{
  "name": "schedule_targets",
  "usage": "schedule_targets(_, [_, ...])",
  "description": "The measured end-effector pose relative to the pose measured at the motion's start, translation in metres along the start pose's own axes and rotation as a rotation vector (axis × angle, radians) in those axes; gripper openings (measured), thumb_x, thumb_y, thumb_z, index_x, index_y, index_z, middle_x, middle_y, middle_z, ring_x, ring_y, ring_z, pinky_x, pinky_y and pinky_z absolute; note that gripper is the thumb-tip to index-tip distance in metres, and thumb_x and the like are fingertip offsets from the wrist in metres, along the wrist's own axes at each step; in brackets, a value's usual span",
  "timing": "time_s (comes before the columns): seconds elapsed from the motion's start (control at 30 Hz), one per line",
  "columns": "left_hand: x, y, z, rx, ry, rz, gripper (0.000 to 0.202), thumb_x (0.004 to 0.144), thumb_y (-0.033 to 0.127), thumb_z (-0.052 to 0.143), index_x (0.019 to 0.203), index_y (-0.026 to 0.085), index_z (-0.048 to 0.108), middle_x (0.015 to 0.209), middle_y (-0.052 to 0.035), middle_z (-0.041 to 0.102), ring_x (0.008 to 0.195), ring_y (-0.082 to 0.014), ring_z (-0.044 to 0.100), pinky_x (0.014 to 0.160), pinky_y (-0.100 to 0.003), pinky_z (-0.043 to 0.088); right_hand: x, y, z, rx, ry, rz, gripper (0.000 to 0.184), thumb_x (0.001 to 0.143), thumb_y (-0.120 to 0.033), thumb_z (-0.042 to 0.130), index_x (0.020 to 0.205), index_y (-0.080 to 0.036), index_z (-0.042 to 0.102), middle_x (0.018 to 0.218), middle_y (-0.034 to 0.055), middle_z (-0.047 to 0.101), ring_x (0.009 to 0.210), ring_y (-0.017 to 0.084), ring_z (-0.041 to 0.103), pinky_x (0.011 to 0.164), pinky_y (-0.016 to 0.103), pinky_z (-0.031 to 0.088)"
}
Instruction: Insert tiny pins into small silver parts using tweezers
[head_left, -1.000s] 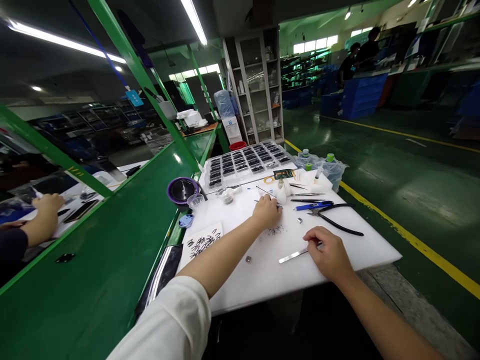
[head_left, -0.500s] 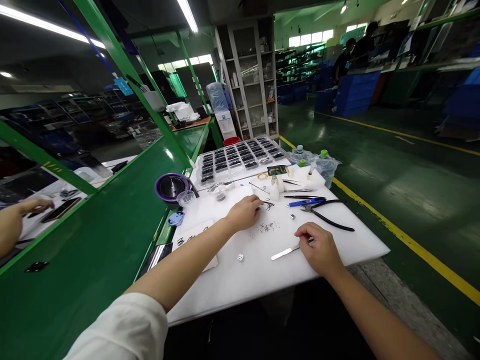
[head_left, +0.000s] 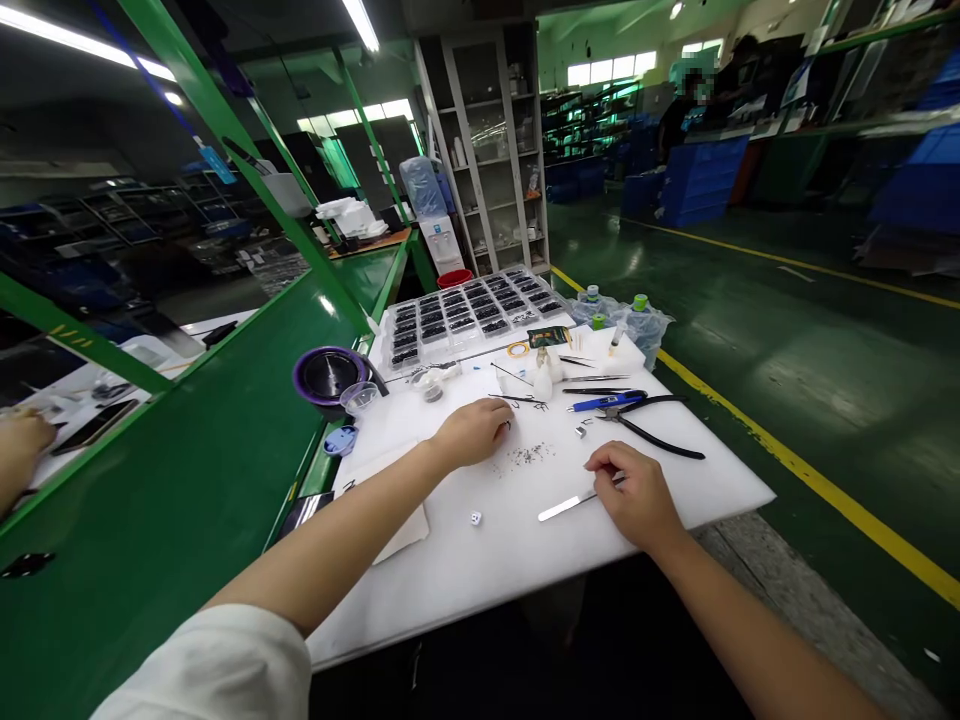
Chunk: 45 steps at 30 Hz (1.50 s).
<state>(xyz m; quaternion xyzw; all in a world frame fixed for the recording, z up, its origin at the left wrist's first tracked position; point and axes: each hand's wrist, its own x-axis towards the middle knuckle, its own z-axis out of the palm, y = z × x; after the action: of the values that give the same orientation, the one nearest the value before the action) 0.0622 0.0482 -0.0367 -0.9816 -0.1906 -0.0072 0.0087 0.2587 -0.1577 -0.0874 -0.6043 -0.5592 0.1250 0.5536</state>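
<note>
My left hand rests on the white board with its fingers curled, pinching a tiny dark part I cannot make out. Just right of it lies a scatter of tiny dark parts. My right hand is closed on flat metal tweezers whose tip points left along the board. A small white cube lies between my arms. Black pliers and a blue tool lie beyond my right hand.
A compartment tray of dark parts stands at the board's far edge. A purple bowl and a clear cup sit on the green bench at left. Another person's hand works at far left. Bottles in a bag stand at the far right.
My left hand has drawn back toward me from the tools near the board's middle, fingers now curled by the scattered parts. My right hand keeps hold of the tweezers. The view shifted right.
</note>
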Motion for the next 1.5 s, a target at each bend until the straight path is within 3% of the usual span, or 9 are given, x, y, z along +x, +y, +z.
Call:
schedule_targets(0.1, [0.014, 0.011, 0.006, -0.007, 0.032, 0.026, 0.044, 0.096, 0.02, 0.051, 0.14, 0.017, 0.05, 0.146, -0.0139, 0.046, 0.131, -0.0255, 0.047, 0.107, -0.046, 0.044, 0.001, -0.001, 0.0, -0.001, -0.008, 0.011, 0.017, 0.076, -0.004, 0.051, 0.079, -0.016, 0.063, 0.08, 0.0024, 0.061, 0.072, 0.014, 0.056, 0.064, 0.028, 0.046])
schedule_targets(0.27, [0.038, 0.027, 0.017, -0.015, -0.017, 0.111, 0.047, 0.094, 0.018, 0.056, 0.14, 0.015, 0.051, 0.145, -0.0141, 0.048, 0.134, -0.0265, 0.046, 0.11, -0.048, 0.041, -0.003, -0.004, -0.005, -0.003, 0.014, -0.002, 0.015, 0.077, -0.004, 0.053, 0.08, -0.014, 0.063, 0.08, 0.0033, 0.061, 0.074, 0.014, 0.056, 0.068, 0.029, 0.047])
schedule_targets(0.43, [0.012, 0.006, 0.003, -0.003, -0.024, 0.111, 0.03, 0.095, 0.021, 0.056, 0.123, 0.014, 0.061, 0.133, -0.0125, 0.058, 0.121, -0.0221, 0.056, 0.104, -0.043, 0.047, 0.001, 0.002, 0.002, -0.067, 0.084, 0.019, 0.015, 0.078, -0.003, 0.052, 0.083, -0.013, 0.062, 0.087, 0.0042, 0.062, 0.08, 0.014, 0.058, 0.072, 0.028, 0.049])
schedule_targets(0.57, [-0.006, -0.008, -0.018, 0.017, -0.028, 0.056, 0.021, 0.097, 0.023, 0.054, 0.111, 0.015, 0.066, 0.122, -0.0092, 0.064, 0.111, -0.0183, 0.06, 0.096, -0.038, 0.051, 0.019, 0.014, 0.012, -0.209, 0.106, 0.079, 0.034, 0.084, -0.003, 0.049, 0.114, -0.011, 0.062, 0.125, 0.013, 0.06, 0.112, 0.021, 0.059, 0.091, 0.038, 0.052])
schedule_targets(0.67, [0.007, -0.003, -0.024, 0.084, 0.009, -0.102, 0.023, 0.1, 0.026, 0.05, 0.111, 0.014, 0.066, 0.113, -0.0094, 0.065, 0.106, -0.0191, 0.061, 0.092, -0.039, 0.052, 0.031, 0.02, 0.016, -0.325, 0.026, 0.095, 0.045, 0.086, -0.002, 0.049, 0.129, -0.012, 0.057, 0.129, 0.0139, 0.06, 0.119, 0.024, 0.057, 0.101, 0.045, 0.047])
schedule_targets(0.9, [0.067, 0.004, -0.007, 0.202, -0.132, -0.233, 0.026, 0.099, 0.035, 0.054, 0.095, 0.011, 0.064, 0.09, -0.0061, 0.064, 0.084, -0.0158, 0.062, 0.082, -0.037, 0.053, 0.036, 0.019, 0.015, -0.523, -0.05, 0.187, 0.032, 0.09, -0.01, 0.05, 0.12, -0.013, 0.061, 0.113, 0.0116, 0.065, 0.101, 0.022, 0.062, 0.088, 0.039, 0.05])
schedule_targets(1.17, [0.08, -0.004, 0.0, 0.254, -0.184, -0.168, 0.021, 0.098, 0.03, 0.055, 0.097, 0.01, 0.064, 0.093, -0.0059, 0.064, 0.087, -0.016, 0.062, 0.082, -0.037, 0.054, 0.04, 0.01, 0.018, -0.646, -0.075, 0.197, 0.024, 0.092, -0.01, 0.049, 0.107, -0.013, 0.068, 0.11, 0.0092, 0.063, 0.084, 0.018, 0.06, 0.068, 0.03, 0.044])
schedule_targets(1.3, [0.068, -0.001, -0.012, 0.244, -0.187, -0.156, 0.022, 0.098, 0.029, 0.054, 0.092, 0.01, 0.063, 0.089, -0.0054, 0.063, 0.084, -0.0156, 0.062, 0.082, -0.037, 0.053, 0.039, 0.011, 0.017, -0.683, -0.064, 0.172, 0.02, 0.094, -0.012, 0.05, 0.097, -0.011, 0.07, 0.103, 0.011, 0.062, 0.078, 0.017, 0.059, 0.063, 0.029, 0.041])
schedule_targets(1.5, [0.006, 0.004, -0.029, 0.138, -0.096, -0.309, 0.022, 0.098, 0.029, 0.052, 0.098, 0.014, 0.067, 0.096, -0.0056, 0.064, 0.081, -0.0146, 0.059, 0.076, -0.034, 0.051, 0.035, 0.017, 0.012, -0.622, 0.084, 0.015, 0.02, 0.096, -0.017, 0.049, 0.091, -0.011, 0.068, 0.097, 0.0117, 0.061, 0.077, 0.019, 0.059, 0.065, 0.031, 0.044])
